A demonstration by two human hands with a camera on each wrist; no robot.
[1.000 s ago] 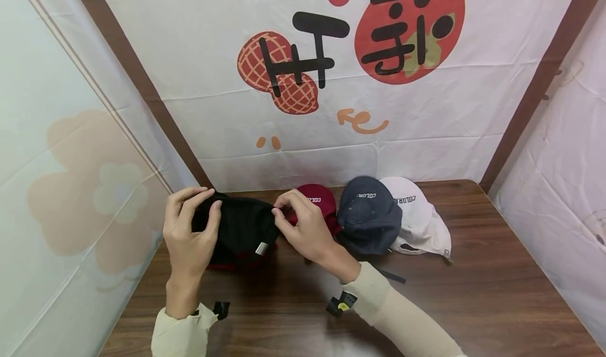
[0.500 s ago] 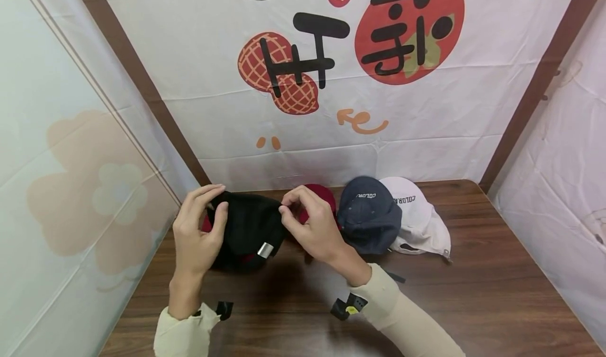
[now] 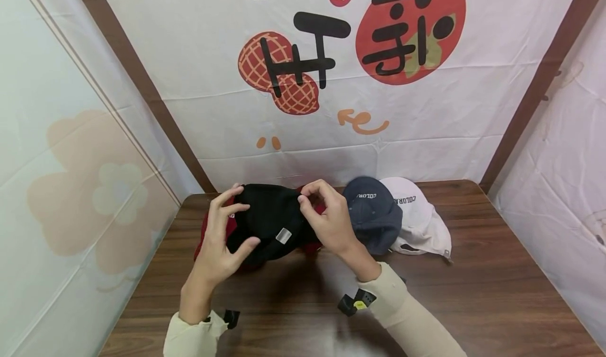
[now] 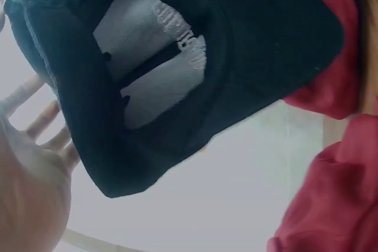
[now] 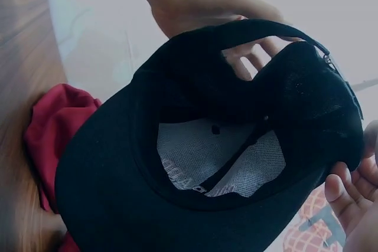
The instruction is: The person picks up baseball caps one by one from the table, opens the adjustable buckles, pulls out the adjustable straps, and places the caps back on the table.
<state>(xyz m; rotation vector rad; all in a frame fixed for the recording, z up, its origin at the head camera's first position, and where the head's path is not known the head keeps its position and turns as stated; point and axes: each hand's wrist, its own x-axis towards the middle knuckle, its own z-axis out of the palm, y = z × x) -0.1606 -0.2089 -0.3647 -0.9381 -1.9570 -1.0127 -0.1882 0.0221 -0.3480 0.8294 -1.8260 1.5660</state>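
A black baseball cap (image 3: pixel 270 215) is held up above the table, its hollow side and mesh-backed lining visible in both wrist views. My right hand (image 3: pixel 329 217) pinches the cap's edge between thumb and fingers; the right wrist view shows these fingertips (image 5: pixel 339 187) at the edge. My left hand (image 3: pixel 220 252) is at the cap's other side with thumb and fingers spread apart. In the left wrist view its fingers (image 4: pixel 50 122) lie along or just behind the cap's edge; whether they touch is unclear. A red cap (image 3: pixel 204 236), partly hidden, lies behind the left hand.
Further right on the wooden table (image 3: pixel 450 299) a second red cap (image 3: pixel 312 246) shows partly behind the right hand. Beside it are a navy cap (image 3: pixel 371 215) and a white cap (image 3: pixel 421 220), overlapping. A printed cloth wall (image 3: pixel 426 136) stands behind the table.
Both hands and the black cap have moved right, uncovering the left red cap and covering more of the second one. My left thumb and fingers have spread further apart.
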